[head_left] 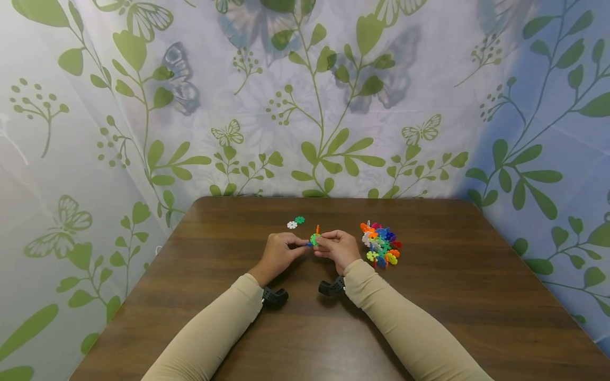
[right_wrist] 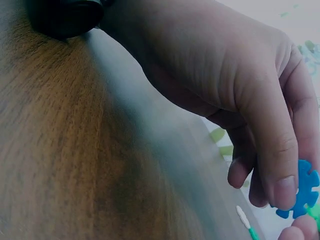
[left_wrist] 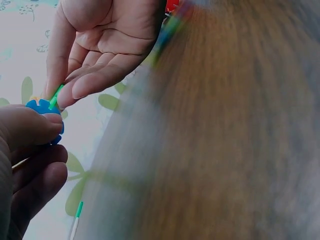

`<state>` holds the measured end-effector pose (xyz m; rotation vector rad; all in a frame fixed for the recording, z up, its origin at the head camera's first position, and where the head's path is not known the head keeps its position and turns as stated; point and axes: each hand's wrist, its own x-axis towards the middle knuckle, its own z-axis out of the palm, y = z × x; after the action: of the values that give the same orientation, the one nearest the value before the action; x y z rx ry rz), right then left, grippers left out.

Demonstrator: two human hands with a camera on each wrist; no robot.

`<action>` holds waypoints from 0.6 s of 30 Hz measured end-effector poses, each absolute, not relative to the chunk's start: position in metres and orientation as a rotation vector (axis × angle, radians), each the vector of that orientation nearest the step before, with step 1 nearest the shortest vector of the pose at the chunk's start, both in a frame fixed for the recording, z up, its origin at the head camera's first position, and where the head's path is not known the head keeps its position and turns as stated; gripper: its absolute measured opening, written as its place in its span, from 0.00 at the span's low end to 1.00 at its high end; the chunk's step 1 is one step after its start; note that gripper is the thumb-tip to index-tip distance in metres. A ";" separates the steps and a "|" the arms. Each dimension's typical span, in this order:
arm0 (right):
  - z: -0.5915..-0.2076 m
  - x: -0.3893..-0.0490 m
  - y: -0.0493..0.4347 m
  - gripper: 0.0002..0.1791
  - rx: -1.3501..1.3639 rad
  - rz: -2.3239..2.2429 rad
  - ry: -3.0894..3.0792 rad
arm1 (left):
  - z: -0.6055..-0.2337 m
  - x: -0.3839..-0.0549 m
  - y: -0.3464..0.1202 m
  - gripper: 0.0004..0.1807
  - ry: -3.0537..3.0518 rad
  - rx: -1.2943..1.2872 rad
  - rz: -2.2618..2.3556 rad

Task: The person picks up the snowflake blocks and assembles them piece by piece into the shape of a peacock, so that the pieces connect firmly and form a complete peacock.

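Note:
Over the middle of the table, my left hand [head_left: 280, 252] pinches a blue notched disc [right_wrist: 305, 190] between thumb and fingers. Close on its right, my right hand [head_left: 340, 248] pinches a light green notched disc [head_left: 315, 239]. The left wrist view shows the green disc meeting the blue disc's edge at an angle; fingers hide part of the joint. An orange disc [head_left: 317, 229], seen edge-on, stands up from the green one. Just beyond the hands, a white disc [head_left: 292, 225] and a darker green disc [head_left: 299, 219] lie flat on the table, side by side.
Right of my right hand sits a pile of mixed-colour notched discs [head_left: 381, 243]. The brown wooden table [head_left: 429, 317] reaches back to a leaf-and-butterfly patterned curtain [head_left: 267, 106]. Black devices [head_left: 275, 297] hang at both wrists.

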<state>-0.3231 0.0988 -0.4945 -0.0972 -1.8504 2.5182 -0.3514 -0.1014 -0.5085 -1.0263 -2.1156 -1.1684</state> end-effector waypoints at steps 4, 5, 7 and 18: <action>-0.495 -0.323 0.098 0.12 -0.095 2.535 -1.825 | -0.508 -0.352 -0.101 0.09 -2.099 -1.017 -1.180; -0.495 -0.323 0.098 0.12 -0.092 2.538 -1.820 | -0.508 -0.352 -0.101 0.09 -2.096 -1.015 -1.185; -0.496 -0.323 0.098 0.12 -0.091 2.545 -1.811 | -0.508 -0.351 -0.101 0.09 -2.095 -1.016 -1.192; -0.496 -0.321 0.096 0.10 -0.079 2.548 -1.780 | -0.508 -0.350 -0.101 0.08 -2.086 -1.010 -1.196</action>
<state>-0.3212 0.0958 -0.4956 -0.0790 -1.7798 2.5476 -0.3505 -0.1015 -0.5075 -1.0100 -2.0855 -1.1962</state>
